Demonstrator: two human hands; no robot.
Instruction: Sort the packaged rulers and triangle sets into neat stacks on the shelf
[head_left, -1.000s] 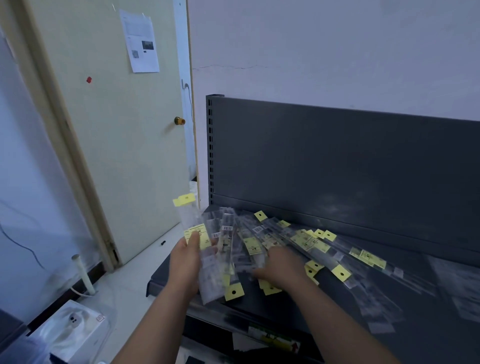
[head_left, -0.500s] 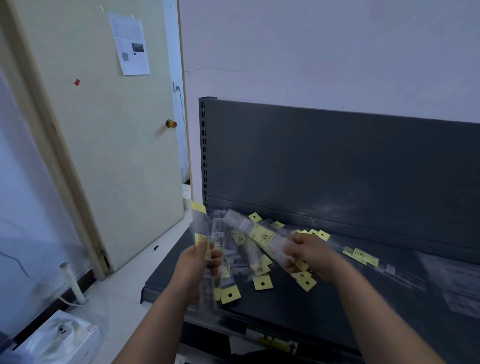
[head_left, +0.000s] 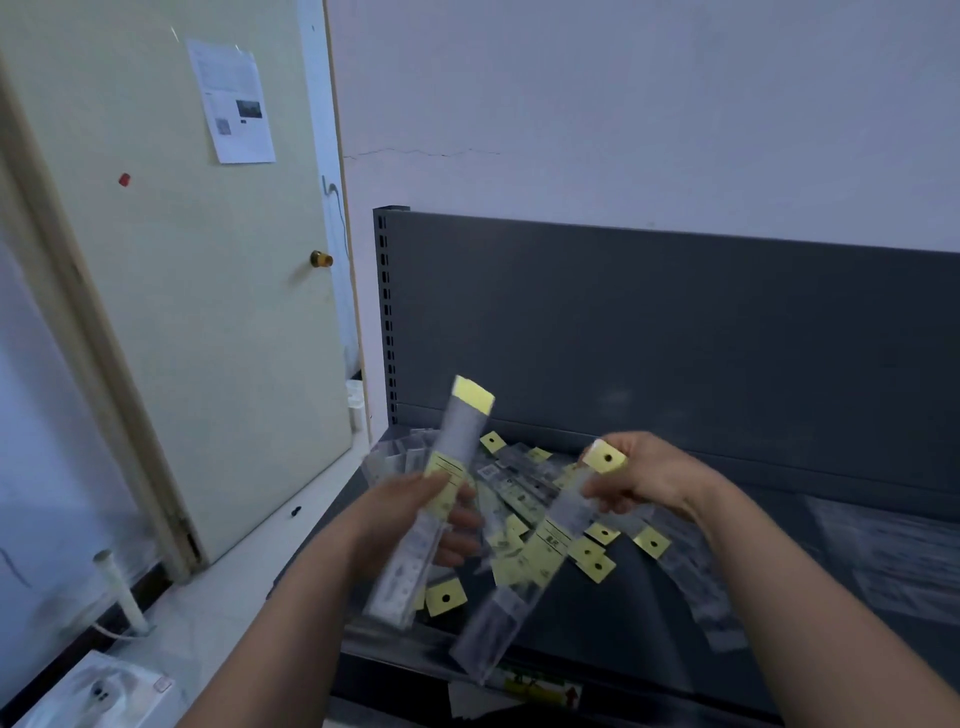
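Note:
A loose pile of packaged rulers (head_left: 524, 488), clear sleeves with yellow hang tabs, lies on the dark grey shelf (head_left: 597, 618). My left hand (head_left: 400, 525) is shut on a bundle of packaged rulers (head_left: 441, 499), held upright and tilted right, its yellow tab at the top. My right hand (head_left: 644, 478) grips one packaged ruler (head_left: 530, 566) by its yellow tab end; the sleeve slants down-left toward the shelf's front edge. More clear packets (head_left: 696, 582) lie to the right under my right forearm.
The shelf's grey back panel (head_left: 675, 338) rises behind the pile, against a white wall. A cream door (head_left: 197, 312) with a brass knob stands to the left. A white box (head_left: 98, 691) and a white pipe (head_left: 119, 592) sit on the floor at lower left.
My right hand lifted a single ruler out of the pile and swung it so it hangs down-left. My left hand's bundle tilted to the right and rose a little.

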